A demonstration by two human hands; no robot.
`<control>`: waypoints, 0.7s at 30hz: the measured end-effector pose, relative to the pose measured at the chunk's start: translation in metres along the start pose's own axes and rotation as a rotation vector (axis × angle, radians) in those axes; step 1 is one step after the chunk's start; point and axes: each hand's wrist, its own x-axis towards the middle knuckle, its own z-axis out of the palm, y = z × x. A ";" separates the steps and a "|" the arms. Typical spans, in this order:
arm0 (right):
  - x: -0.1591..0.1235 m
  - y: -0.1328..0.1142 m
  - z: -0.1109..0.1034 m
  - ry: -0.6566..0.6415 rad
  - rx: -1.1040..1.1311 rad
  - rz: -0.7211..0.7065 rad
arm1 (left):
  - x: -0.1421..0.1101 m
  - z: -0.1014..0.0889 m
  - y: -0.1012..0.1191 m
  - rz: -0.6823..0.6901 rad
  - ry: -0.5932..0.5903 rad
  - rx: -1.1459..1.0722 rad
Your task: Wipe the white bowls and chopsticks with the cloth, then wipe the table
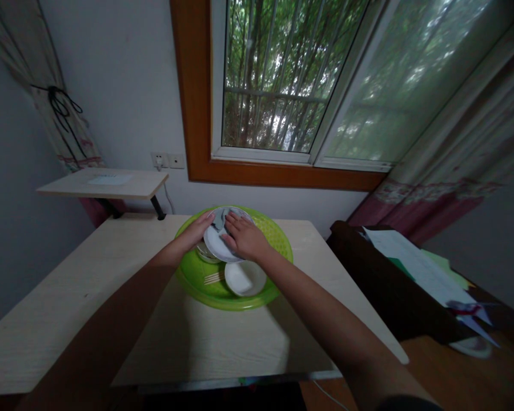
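A white plate [216, 246] is tilted above a round green plastic basin [235, 304]. My left hand [196, 230] grips the plate's left rim. On the plate's face lies a grey cloth [220, 218], and my right hand [245, 235] presses on it with the fingers bent over it. In the basin, a white bowl [245, 278] sits near the front, beside several pale chopsticks [215, 278]. A glass-like bowl [206, 252] shows partly under the plate; the rest of it is hidden.
The basin stands on a pale wooden table [240, 342] against the wall. A small raised shelf [107, 181] is at the back left. At right, a dark brown piece of furniture [381, 285] bears papers [415, 265]. A barred window [291, 85] is behind.
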 end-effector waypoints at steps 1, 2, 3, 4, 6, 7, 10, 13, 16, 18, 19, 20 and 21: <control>0.000 0.000 0.000 0.011 -0.010 0.036 | 0.000 0.000 0.000 0.007 0.000 -0.005; 0.000 0.001 0.000 0.022 -0.021 0.069 | 0.000 -0.001 0.000 0.016 0.002 -0.007; 0.000 0.001 0.000 0.034 -0.034 0.099 | 0.001 -0.002 -0.001 0.025 0.011 -0.006; 0.000 0.001 0.000 0.046 -0.047 0.125 | 0.001 -0.003 -0.001 0.034 0.028 -0.002; 0.001 0.002 -0.002 0.069 -0.073 0.168 | 0.001 -0.006 -0.001 0.045 0.070 0.010; 0.001 0.003 -0.003 0.078 -0.086 0.186 | 0.001 -0.007 -0.002 0.050 0.090 0.016; 0.002 0.004 -0.009 0.055 -0.126 0.225 | 0.002 -0.011 -0.003 0.074 0.145 0.025; 0.000 0.003 -0.015 -0.039 -0.161 0.232 | 0.004 -0.015 -0.006 0.096 0.223 0.059; -0.003 0.000 -0.021 -0.093 -0.133 0.192 | 0.005 -0.020 -0.007 0.121 0.296 0.096; -0.005 -0.002 -0.023 -0.108 -0.062 0.121 | 0.005 -0.023 -0.007 0.137 0.341 0.124; -0.006 -0.002 -0.023 -0.113 -0.015 0.070 | 0.005 -0.024 -0.007 0.141 0.370 0.142; -0.006 -0.003 -0.022 -0.116 0.035 0.014 | 0.005 -0.025 -0.006 0.141 0.395 0.160; -0.006 -0.003 -0.021 -0.117 0.086 -0.044 | 0.004 -0.025 -0.006 0.136 0.413 0.175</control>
